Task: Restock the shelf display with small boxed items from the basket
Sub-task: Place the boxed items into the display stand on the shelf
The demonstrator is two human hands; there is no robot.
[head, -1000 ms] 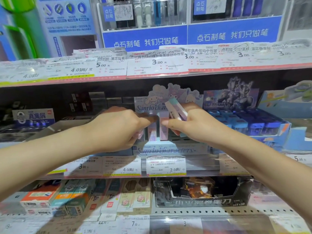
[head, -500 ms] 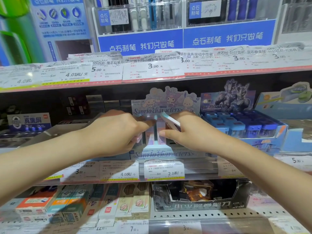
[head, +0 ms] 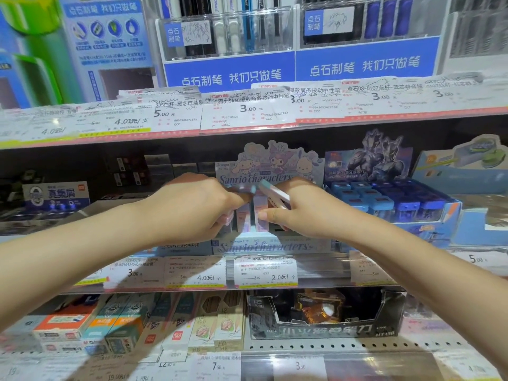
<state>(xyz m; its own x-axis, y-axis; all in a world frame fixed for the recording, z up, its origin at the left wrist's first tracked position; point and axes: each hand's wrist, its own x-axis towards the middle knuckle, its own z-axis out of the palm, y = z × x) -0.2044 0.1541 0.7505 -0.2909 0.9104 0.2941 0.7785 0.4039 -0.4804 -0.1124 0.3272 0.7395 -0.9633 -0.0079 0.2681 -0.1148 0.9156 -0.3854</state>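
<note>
Both hands reach into the middle shelf, at the cartoon display box (head: 268, 171) with "Sanrio characters" on its backboard and front lip; left hand (head: 192, 207) is curled, fingers bent down round a small pink box (head: 226, 218) at its lower fingertips, thumb pointing right toward the upright boxes (head: 254, 215) standing in the display; right hand (head: 299, 209) pinches a slim white box with a teal end (head: 275, 192), tilted, teal end up-left, resting over its knuckles; whether that hand holds more boxes beneath is not clear; thumb of right hand sits just beside the upright boxes; the two hands are near each other, with the upright boxes in the gap between them; basket is out of frame; right of the display sits a tray of blue sharpeners (head: 384, 199) with a dark armoured figure on its card; left side has a blue-white eraser box (head: 56, 193); price tags (head: 265, 270) line the shelf edge (head: 324, 284) below the hands; lower shelf carries pencil boxes (head: 214, 323) and a black display tray (head: 327, 317); top shelf has pens behind a blue banner (head: 299, 68).
</note>
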